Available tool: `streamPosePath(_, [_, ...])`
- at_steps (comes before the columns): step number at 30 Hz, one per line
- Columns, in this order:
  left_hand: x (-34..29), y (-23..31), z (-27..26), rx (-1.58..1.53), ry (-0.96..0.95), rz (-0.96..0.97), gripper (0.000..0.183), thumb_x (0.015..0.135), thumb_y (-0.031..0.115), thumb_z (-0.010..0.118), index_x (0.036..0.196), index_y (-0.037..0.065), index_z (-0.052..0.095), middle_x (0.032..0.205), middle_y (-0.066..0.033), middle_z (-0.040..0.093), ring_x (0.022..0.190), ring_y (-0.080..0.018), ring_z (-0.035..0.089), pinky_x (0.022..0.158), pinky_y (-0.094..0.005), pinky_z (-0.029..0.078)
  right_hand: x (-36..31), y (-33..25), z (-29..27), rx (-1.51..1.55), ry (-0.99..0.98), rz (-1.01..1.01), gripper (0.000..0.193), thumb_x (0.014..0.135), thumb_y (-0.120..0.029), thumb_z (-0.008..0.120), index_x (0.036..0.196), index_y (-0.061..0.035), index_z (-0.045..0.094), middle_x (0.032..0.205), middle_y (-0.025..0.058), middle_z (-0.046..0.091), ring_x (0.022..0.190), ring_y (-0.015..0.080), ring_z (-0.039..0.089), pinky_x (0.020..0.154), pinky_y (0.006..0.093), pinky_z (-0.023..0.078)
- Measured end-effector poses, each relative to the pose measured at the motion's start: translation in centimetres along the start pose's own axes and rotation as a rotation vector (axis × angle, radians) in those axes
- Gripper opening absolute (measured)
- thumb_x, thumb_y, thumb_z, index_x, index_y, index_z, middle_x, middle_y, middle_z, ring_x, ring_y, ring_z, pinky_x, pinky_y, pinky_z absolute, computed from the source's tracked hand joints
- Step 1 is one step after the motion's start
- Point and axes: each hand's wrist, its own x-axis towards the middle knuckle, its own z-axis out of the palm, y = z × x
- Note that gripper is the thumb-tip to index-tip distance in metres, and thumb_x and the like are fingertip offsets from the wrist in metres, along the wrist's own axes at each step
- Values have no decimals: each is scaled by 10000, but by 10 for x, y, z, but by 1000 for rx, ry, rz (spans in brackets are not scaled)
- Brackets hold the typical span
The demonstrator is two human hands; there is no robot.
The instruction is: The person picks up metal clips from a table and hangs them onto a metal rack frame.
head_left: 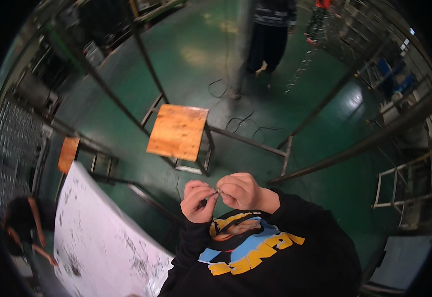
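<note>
Both hands pinching a tiny part

Left hand (197, 200) and right hand (242, 190) meet fingertip to fingertip near the chest, curled tight on a small metal piece (216, 191); it looks light, stiff, easily dropped, best gripped at its ends, above the wooden stool (177, 131)

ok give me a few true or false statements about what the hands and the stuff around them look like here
1. Left hand and right hand meet at the fingertips, pinching a small object. True.
2. A wooden-topped stool stands on the green floor beyond the hands. True.
3. The right hand rests on the stool. False: it is raised in front of the chest.
4. The white sheet is on the person's right. False: it is on the left.
5. The floor is red. False: green.
</note>
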Motion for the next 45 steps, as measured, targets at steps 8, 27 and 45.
streamPosePath(8, [70,-47,85,46,-44,-38,352,664,21,623,1000,-5,523,954,-118,559,887,-209,520,794,-294,375,28,55,-144,25,-38,212,174,676,45,521,836,-14,487,768,100,539,633,258,549,546,311,447])
streamPosePath(27, [-196,-272,86,-140,-225,-1441,481,748,334,637,1155,150,458,898,-50,587,788,-216,570,719,-383,438,164,167,-402,496,168,40,182,885,-209,450,892,-41,520,838,62,580,687,80,525,538,191,402])
streamPosePath(45, [-217,-276,85,-653,586,-1462,728,737,658,432,1237,135,353,1143,-39,450,986,-221,451,786,-384,372,243,200,-489,214,386,337,211,879,-184,438,934,-29,571,882,42,606,507,10,339,432,162,286])
